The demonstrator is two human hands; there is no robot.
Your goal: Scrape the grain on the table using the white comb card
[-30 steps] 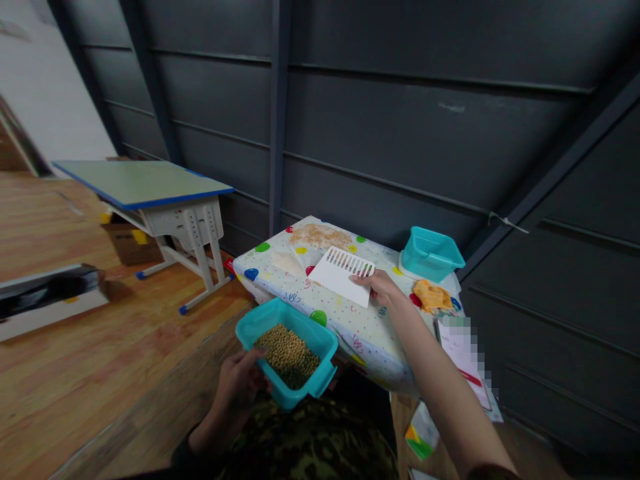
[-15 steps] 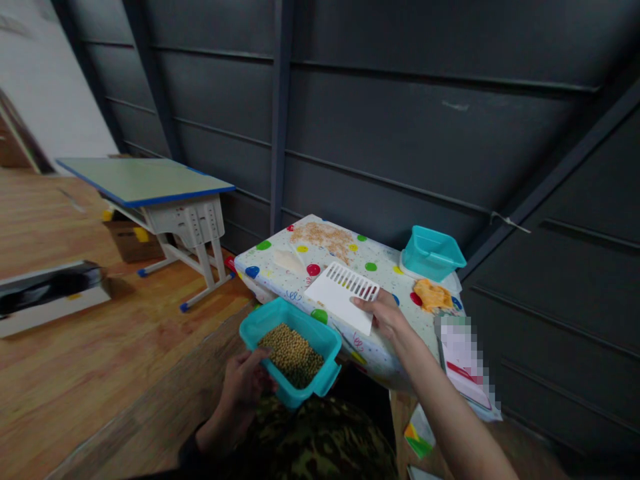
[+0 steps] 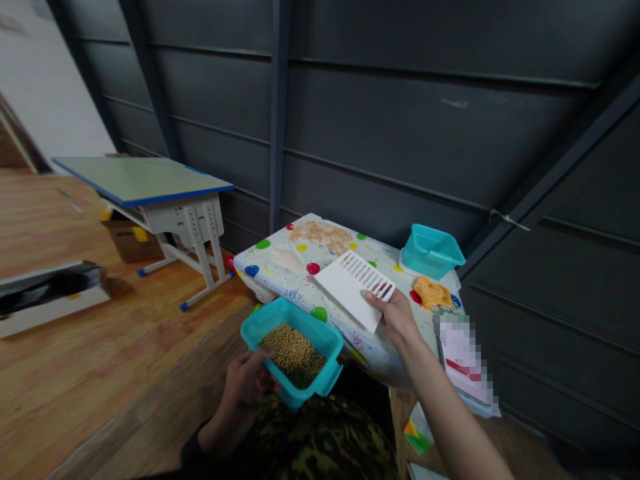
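My left hand grips the near side of a teal plastic box filled with small tan beans, held just below the front edge of a small table with a spotted cloth. A white slotted scraper is pinched at its right end by my right hand, which holds it flat just above the cloth. On the far part of the cloth lie a brown pile of grain and a pale pile of grain.
A second teal box stands at the table's back right, with an orange cloth beside it and papers at the right edge. A green-topped desk stands to the left on the wooden floor. A dark panelled wall runs behind.
My right hand has drawn the scraper toward me and a little to the right, turning it. The bean box in my left hand has shifted slightly right.
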